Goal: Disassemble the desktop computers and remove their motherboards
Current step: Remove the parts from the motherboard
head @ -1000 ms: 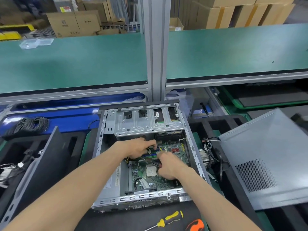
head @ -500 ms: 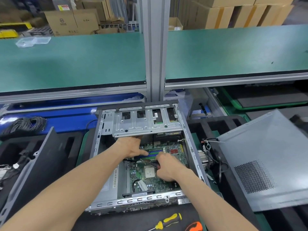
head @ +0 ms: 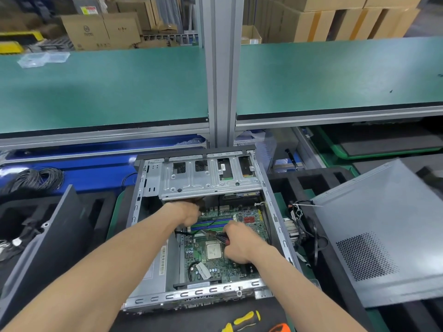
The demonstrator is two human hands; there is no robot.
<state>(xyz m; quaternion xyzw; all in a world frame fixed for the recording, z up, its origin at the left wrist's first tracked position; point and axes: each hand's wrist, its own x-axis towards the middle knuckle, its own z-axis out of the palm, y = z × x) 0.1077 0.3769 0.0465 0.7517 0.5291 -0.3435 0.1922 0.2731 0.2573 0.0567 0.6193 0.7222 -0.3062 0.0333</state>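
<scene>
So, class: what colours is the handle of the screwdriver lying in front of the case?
Yellow and black screwdriver, head view.

A coil of black cable lies on the blue tray at the table's left edge. A clear plastic bag rests on the green upper shelf near its far left corner, and a grey aluminium post splits that shelf in two. Beyond it stand cardboard boxes — brown, stacked, some with yellow tape. At the table's near edge lies a yellow-and-black screwdriver, an orange tool handle just beside it. Black foam trays sit at the right.
</scene>
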